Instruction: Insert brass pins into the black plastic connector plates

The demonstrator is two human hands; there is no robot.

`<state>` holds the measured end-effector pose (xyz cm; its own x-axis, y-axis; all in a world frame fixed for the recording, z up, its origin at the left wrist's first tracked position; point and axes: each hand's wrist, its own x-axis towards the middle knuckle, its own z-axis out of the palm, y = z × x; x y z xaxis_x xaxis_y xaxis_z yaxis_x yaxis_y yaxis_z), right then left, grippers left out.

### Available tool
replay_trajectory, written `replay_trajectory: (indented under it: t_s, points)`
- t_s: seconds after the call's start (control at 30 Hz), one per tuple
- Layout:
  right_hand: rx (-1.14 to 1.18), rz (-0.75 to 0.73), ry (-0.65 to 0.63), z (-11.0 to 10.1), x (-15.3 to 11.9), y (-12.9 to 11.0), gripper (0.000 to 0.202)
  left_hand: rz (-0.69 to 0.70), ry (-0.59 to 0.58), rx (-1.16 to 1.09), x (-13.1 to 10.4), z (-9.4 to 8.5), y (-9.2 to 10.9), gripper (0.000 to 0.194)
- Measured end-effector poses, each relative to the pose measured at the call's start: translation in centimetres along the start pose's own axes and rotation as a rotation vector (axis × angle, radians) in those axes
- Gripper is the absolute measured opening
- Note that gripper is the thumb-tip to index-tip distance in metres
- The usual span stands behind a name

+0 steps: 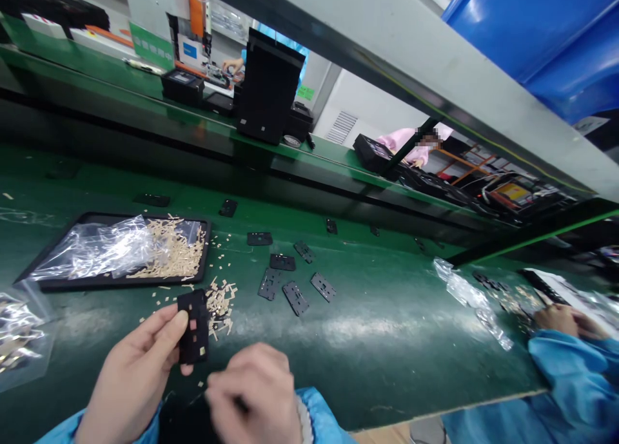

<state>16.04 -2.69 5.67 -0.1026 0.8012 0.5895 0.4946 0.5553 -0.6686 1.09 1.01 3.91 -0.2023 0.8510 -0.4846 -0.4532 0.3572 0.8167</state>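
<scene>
My left hand is closed on a thin black plastic plate with small cutouts, gripped at its left edge between thumb and fingers and tilted upright. A pale piece sits near the plate's lower end. My right hand, somewhat blurred, is just right of and below the plate, apart from it. Its fingers are curled together; whatever they may hold cannot be made out. Behind the plate lies a small heap of tan chips. Several similar black plates lie flat on the green table to the right.
A black tray holds tan chips and clear plastic bags. Another bag lies at the left edge. A shelf with equipment runs across the back. At the right, a co-worker's hands work beside a plastic bag.
</scene>
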Motion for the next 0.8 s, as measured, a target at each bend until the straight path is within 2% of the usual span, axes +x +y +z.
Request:
replay_trajectory:
  t_s: [0.07,0.13,0.27,0.4,0.57,0.73,0.8]
  points:
    - [0.209,0.207,0.032,-0.6,0.6,1.0,0.013,-0.122,-0.070,-0.010,-0.1,1.1,1.1,0.053]
    - [0.375,0.302,0.000,-0.6,1.2,1.9,0.010,-0.183,-0.121,-0.009,-0.2,1.5,1.3,0.048]
    - [0.608,0.338,-0.053,0.8,1.4,3.0,0.015,-0.258,-0.126,-0.032,-0.2,1.6,0.5,0.048]
    - [0.643,0.350,-0.041,1.7,1.2,3.0,0.016,-0.333,-0.103,-0.073,-0.4,2.1,0.4,0.051]
    - [0.530,0.296,-0.029,1.4,1.5,2.5,0.016,-0.348,-0.071,-0.123,-0.3,2.5,0.4,0.042]
    - [0.091,0.003,0.043,2.1,0.6,2.5,0.010,-0.383,0.006,-0.125,0.2,2.6,0.0,0.010]
    - [-0.055,-0.077,0.032,2.6,0.2,2.9,0.013,-0.404,0.023,-0.111,0.3,2.6,-0.2,0.004]
